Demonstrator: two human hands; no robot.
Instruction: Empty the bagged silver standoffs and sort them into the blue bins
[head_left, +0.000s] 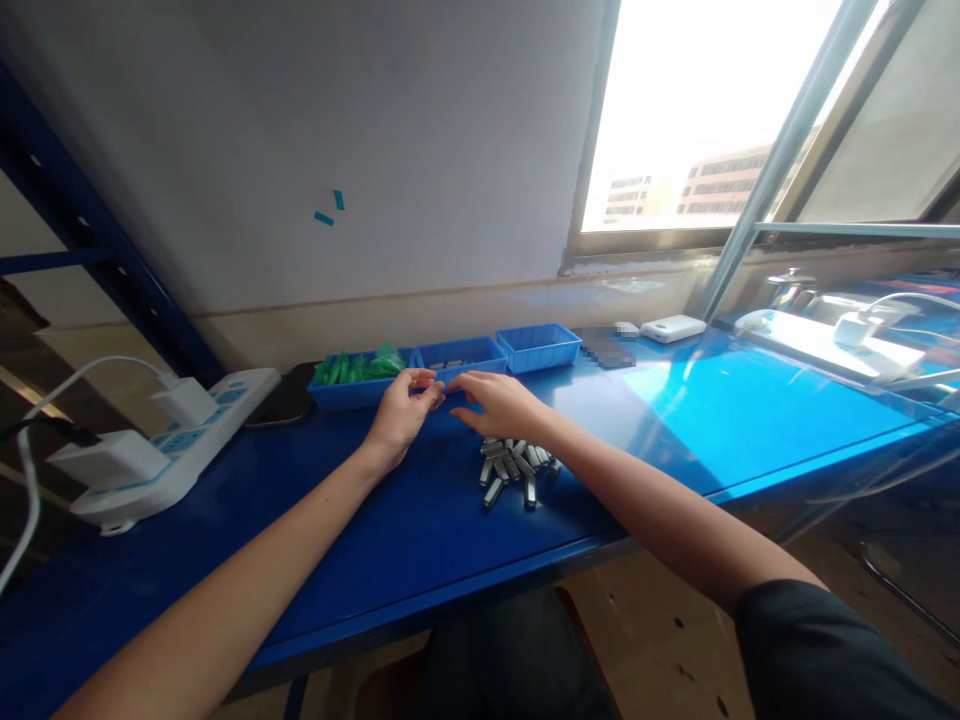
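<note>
My left hand point(403, 412) is raised just in front of the blue bins, its thumb and fingertips pinched together. Whatever may be between them is too small to make out. Close to its right, my right hand point(497, 400) hovers with thumb and fingers apart, and I see nothing held in it. Below the right hand and wrist lies a loose pile of short silver metal rods point(512, 462) on the blue table, partly covered by that arm. Behind the hands stands a blue bin point(471, 350) with small metal pieces inside.
Left of it, another blue bin point(349, 396) holds green plastic bags point(360, 366); a third bin point(538, 348) stands to the right. A white power strip point(196, 430) with plugs and a dark phone-like slab point(283, 400) lie left. A white box point(673, 329) sits by the wall.
</note>
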